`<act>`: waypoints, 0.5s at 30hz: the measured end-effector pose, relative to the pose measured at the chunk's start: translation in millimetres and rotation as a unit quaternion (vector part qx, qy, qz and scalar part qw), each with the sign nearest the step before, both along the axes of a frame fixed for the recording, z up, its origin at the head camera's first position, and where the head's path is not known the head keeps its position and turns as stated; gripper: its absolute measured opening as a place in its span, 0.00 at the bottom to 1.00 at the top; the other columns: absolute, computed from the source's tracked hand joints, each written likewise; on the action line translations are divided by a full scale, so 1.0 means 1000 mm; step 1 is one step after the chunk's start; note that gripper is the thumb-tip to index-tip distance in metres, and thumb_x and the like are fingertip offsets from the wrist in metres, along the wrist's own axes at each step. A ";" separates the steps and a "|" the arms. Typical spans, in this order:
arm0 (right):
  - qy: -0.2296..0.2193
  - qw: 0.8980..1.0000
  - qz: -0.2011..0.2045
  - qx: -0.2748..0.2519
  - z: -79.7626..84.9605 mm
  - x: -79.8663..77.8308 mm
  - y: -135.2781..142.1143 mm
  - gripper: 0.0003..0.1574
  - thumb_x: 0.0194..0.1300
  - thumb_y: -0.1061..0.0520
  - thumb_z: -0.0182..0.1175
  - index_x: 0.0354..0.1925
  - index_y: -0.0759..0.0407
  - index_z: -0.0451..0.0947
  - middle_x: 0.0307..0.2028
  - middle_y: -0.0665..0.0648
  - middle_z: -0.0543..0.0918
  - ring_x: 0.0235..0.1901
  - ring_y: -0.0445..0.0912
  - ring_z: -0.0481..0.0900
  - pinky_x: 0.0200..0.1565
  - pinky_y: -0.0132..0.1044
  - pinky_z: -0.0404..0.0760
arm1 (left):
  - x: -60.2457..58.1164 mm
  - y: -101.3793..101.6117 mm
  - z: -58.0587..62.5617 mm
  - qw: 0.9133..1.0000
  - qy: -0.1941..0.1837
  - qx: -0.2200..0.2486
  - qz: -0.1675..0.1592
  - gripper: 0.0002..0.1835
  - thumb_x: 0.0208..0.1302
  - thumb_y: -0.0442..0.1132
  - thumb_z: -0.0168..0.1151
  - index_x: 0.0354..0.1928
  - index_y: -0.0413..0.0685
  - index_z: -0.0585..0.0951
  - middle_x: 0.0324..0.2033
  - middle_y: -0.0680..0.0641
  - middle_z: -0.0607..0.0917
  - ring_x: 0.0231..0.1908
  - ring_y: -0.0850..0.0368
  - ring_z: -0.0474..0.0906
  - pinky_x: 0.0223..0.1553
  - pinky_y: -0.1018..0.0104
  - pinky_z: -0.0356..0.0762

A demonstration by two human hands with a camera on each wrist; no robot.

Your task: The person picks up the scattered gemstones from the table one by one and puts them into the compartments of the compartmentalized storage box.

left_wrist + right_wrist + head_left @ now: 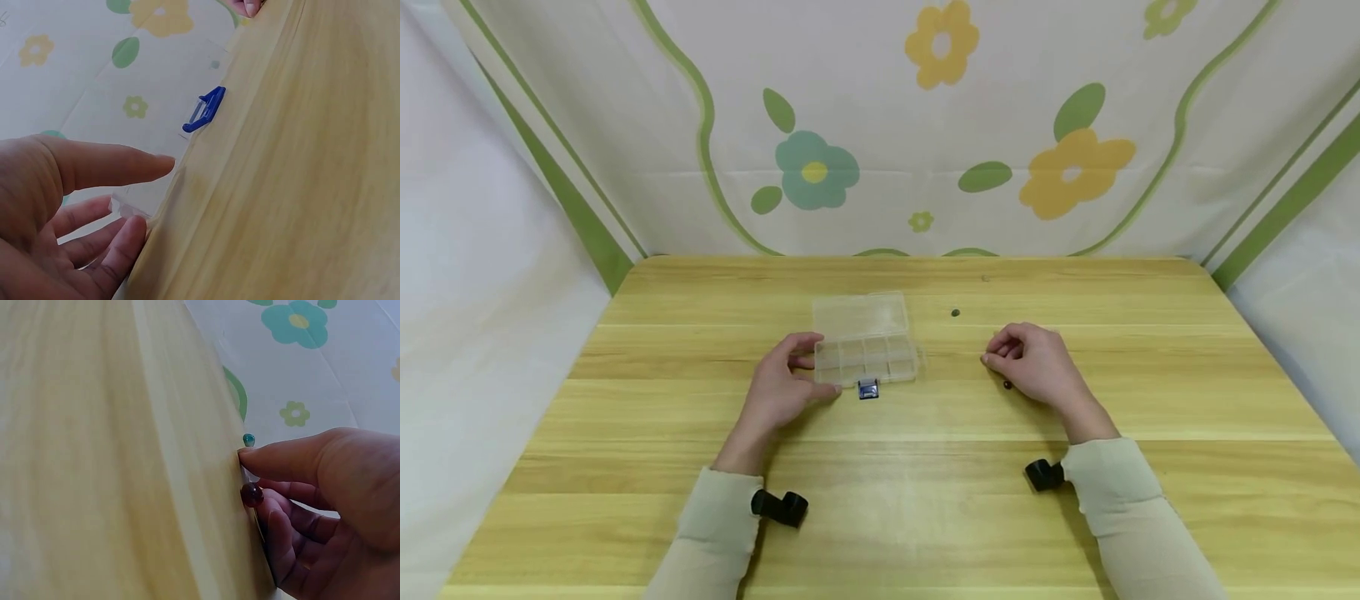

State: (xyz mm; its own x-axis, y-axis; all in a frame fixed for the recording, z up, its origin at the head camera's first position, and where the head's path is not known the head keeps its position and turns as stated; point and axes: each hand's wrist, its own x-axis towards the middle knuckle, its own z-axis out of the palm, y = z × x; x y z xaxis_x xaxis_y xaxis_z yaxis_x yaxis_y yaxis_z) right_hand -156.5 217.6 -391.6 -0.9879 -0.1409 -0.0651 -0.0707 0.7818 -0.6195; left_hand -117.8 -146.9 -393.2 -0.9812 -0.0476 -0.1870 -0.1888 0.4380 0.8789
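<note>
A clear plastic compartment box [865, 360] lies with its lid raised back and a blue latch [868, 389] at its front. My left hand [782, 383] holds the box's left end, thumb along the front edge and fingers at the left and back. Low over the table to the right, my right hand [1033, 362] has curled fingers, with thumb and index fingertips close together. Whether something small is between them cannot be told. Beside these fingers sits a dark red bead [252, 495]. Beyond the thumb is a teal bead [249, 440], dark in the head view.
The wooden table [895, 500] ends at a white curtain [880, 108] with printed flowers. A tiny pale piece [985, 278] lies near the table's back edge. Black wrist mounts [786, 508] protrude from both sleeves above the tabletop.
</note>
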 end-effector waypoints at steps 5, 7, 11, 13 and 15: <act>-0.008 1.000 -0.002 0.002 -0.001 0.000 0.002 0.10 0.73 0.50 0.69 0.45 0.55 0.86 0.39 0.56 0.86 0.36 0.48 0.80 0.43 0.41 0.77 | 0.001 0.002 0.002 1.000 -0.008 0.003 0.009 0.43 0.50 0.29 0.83 0.71 0.51 0.78 0.66 0.43 0.82 0.60 0.44 0.79 0.53 0.61 0.76; -0.007 1.000 -0.003 0.002 -0.002 0.000 0.003 0.10 0.73 0.50 0.69 0.44 0.55 0.86 0.38 0.55 0.86 0.36 0.48 0.80 0.43 0.41 0.77 | 0.001 0.002 0.003 1.000 -0.010 0.010 0.012 0.43 0.50 0.28 0.83 0.71 0.51 0.78 0.66 0.43 0.82 0.60 0.44 0.79 0.53 0.61 0.75; 0.000 1.000 0.001 -0.003 -0.004 -0.002 0.003 0.09 0.72 0.51 0.70 0.44 0.55 0.86 0.37 0.55 0.86 0.35 0.48 0.80 0.43 0.41 0.77 | 0.001 0.002 0.003 0.999 -0.015 0.019 0.021 0.43 0.50 0.28 0.82 0.71 0.51 0.78 0.66 0.43 0.81 0.60 0.44 0.77 0.53 0.61 0.75; 0.002 1.000 0.002 -0.005 -0.004 -0.002 0.003 0.09 0.72 0.51 0.70 0.44 0.55 0.86 0.36 0.54 0.87 0.34 0.47 0.80 0.43 0.41 0.77 | 0.001 0.002 0.003 0.999 -0.017 0.015 0.024 0.43 0.50 0.28 0.83 0.71 0.51 0.78 0.66 0.43 0.81 0.60 0.44 0.78 0.54 0.60 0.75; 0.002 1.000 0.002 -0.006 -0.005 -0.003 0.003 0.09 0.72 0.51 0.70 0.43 0.55 0.86 0.36 0.54 0.87 0.34 0.47 0.80 0.42 0.41 0.77 | 0.000 0.003 0.004 0.999 -0.016 0.010 0.028 0.43 0.49 0.27 0.83 0.70 0.51 0.79 0.66 0.43 0.82 0.60 0.44 0.78 0.55 0.59 0.76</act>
